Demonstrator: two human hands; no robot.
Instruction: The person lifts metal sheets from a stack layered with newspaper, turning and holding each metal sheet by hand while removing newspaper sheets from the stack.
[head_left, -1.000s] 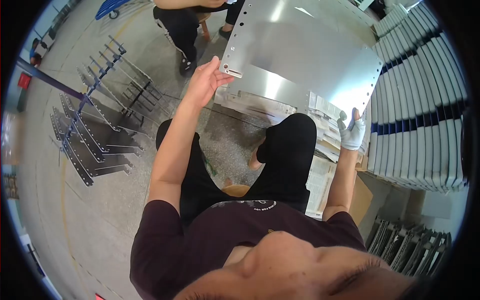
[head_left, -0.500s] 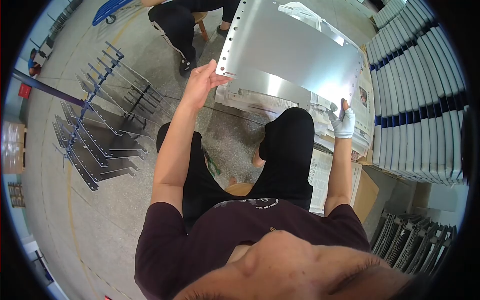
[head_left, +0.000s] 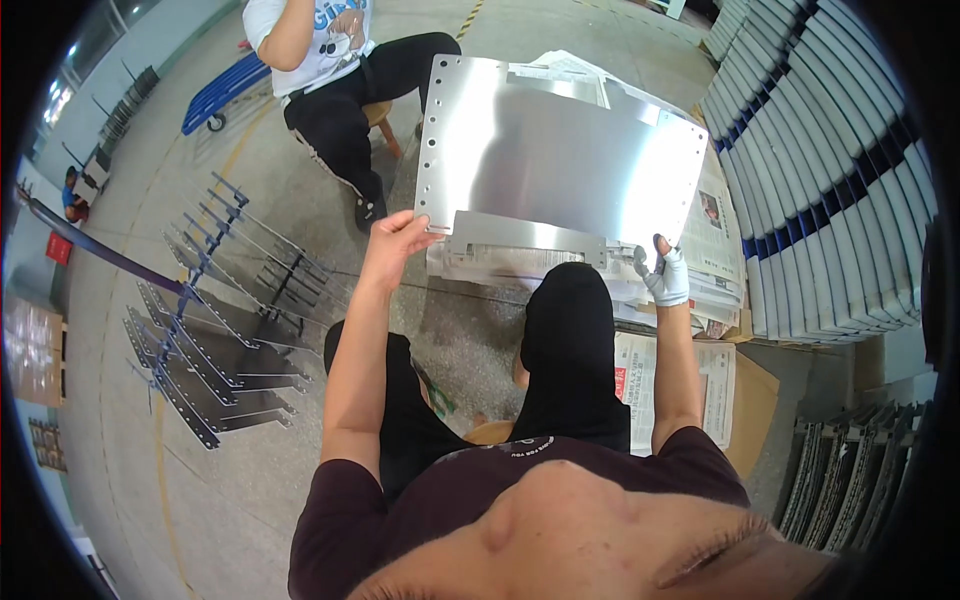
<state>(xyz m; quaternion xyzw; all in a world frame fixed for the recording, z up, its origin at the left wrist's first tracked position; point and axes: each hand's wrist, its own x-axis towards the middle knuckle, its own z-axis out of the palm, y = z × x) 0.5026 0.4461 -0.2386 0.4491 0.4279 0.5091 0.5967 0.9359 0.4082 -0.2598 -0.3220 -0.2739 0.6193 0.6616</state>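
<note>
A perforated metal sheet (head_left: 580,160) is lying just beyond the hands, its long axis running crosswise from one to the other; its near corners are being clamped by the bare left hand (head_left: 397,250) and the part-gloved right hand (head_left: 668,282), neither being nearer. Between them, a second metal piece (head_left: 528,232) is being partly covered. Right of the right hand, space is being bounded by stacked panels (head_left: 830,240); left of the left hand, by a rack (head_left: 212,330).
</note>
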